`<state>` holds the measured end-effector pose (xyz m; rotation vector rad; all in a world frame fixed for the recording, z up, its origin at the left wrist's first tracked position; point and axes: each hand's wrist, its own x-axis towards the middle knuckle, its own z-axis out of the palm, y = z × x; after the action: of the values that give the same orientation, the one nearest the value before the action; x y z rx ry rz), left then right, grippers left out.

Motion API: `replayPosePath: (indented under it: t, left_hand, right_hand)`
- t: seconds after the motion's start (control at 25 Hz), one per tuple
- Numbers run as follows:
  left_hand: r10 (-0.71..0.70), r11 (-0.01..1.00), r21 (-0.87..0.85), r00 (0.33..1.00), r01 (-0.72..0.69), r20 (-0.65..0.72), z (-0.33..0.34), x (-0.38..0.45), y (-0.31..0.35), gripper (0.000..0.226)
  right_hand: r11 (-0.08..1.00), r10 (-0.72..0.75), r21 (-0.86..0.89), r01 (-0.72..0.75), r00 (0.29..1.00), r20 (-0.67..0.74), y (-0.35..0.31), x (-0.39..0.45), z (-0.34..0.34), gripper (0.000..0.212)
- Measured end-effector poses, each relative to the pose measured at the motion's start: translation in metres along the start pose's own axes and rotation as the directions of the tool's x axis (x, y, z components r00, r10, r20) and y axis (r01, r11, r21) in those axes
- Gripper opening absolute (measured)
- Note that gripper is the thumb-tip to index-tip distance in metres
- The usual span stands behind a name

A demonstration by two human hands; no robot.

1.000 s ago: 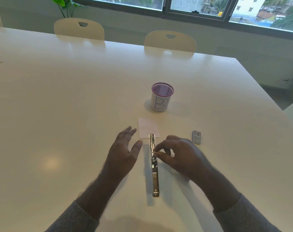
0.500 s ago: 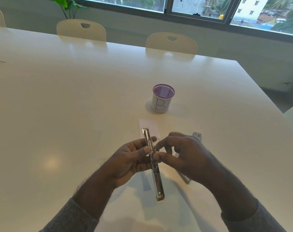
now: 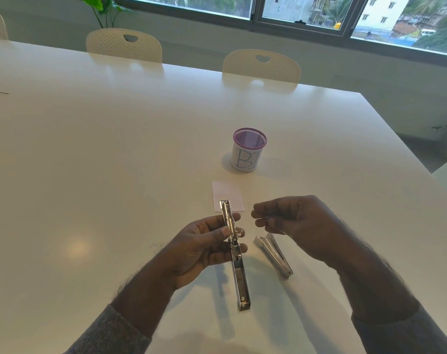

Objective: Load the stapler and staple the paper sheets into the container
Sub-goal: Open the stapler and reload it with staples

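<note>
White table (image 3: 94,159) filled most of the frame, with two pale chairs (image 3: 261,65) and a window (image 3: 306,11) along the top edge. Just above centre stood a purple-rimmed mesh cup (image 3: 247,152) wrapped in paper marked with blue letters. Below it lay a small paper sheet (image 3: 227,194). At lower centre the left hand (image 3: 202,247) gripped the opened stapler (image 3: 235,254) at its hinge, thumb and fingers curled round it, holding it above the table. The right hand (image 3: 297,222), right of centre, pinched its fingertips together; what they held I could not tell. Beneath it a second metal piece (image 3: 274,254) lay on the table.
</note>
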<state>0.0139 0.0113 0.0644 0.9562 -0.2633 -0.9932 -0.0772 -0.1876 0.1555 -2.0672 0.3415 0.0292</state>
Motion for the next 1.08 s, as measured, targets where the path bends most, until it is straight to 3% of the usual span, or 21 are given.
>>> replayPosePath:
  t: [0.2,0.36,0.6,0.88,1.08]
  left_hand:
    - [-0.014,0.999,0.039,1.000,0.014,0.005,0.004,0.000,-0.002,0.033]
    - [-0.025,0.995,0.092,1.000,0.024,0.005,0.007,0.001,-0.005,0.031]
    - [-0.027,0.993,0.116,1.000,0.025,0.012,0.009,0.001,-0.005,0.032]
    - [-0.047,0.989,0.143,0.998,0.041,0.037,0.011,0.003,-0.006,0.039]
    - [-0.054,0.986,0.158,0.997,0.046,0.048,0.013,0.005,-0.004,0.041]
  right_hand:
    - [0.997,-0.038,-0.071,0.033,0.997,-0.074,-0.003,0.002,0.016,0.017]
    - [0.960,-0.168,-0.245,0.138,0.980,-0.107,-0.002,0.004,0.024,0.012]
    - [0.864,-0.329,-0.410,0.292,0.944,-0.021,-0.004,0.007,0.028,0.013]
    - [0.755,-0.331,-0.552,0.354,0.932,0.146,-0.012,0.004,0.025,0.011]
    - [0.792,-0.233,-0.537,0.290,0.957,0.173,-0.013,0.008,0.021,0.015]
